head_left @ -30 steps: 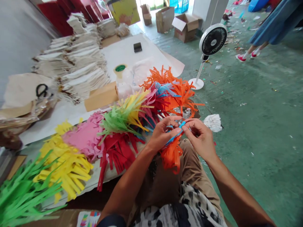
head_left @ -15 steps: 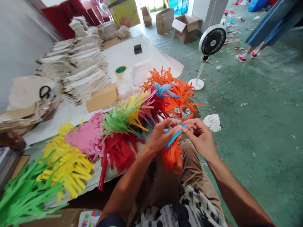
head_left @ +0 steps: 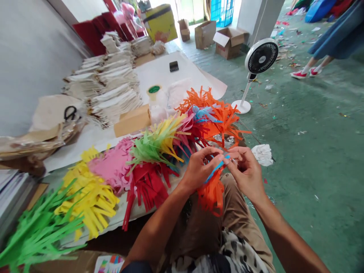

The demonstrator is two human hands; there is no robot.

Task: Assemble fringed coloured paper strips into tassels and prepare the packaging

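Observation:
My left hand (head_left: 200, 168) and my right hand (head_left: 247, 171) meet above my knee, both pinched on a small bundle of fringed paper (head_left: 212, 189). The bundle is orange below with a blue strip (head_left: 215, 169) between my fingertips. Its orange fringe hangs down over my tan trousers. Just beyond my hands lie piles of cut paper fringe: orange and blue (head_left: 212, 113), green and yellow (head_left: 156, 142), red (head_left: 146, 185), pink (head_left: 112, 165), yellow (head_left: 89, 197) and green (head_left: 34, 231).
Stacks of beige cloth bags (head_left: 110, 87), a tape roll (head_left: 154, 90), scissors (head_left: 70, 112) and a brown box (head_left: 133, 120) lie on the low white surface. A white fan (head_left: 257, 64) stands on the green floor, cardboard boxes (head_left: 229, 38) behind it. Another person's legs (head_left: 315, 64) pass at far right.
My hands keep working the blue strip on the orange bundle in the same place. The view has shifted slightly, so everything sits a little lower and to the right.

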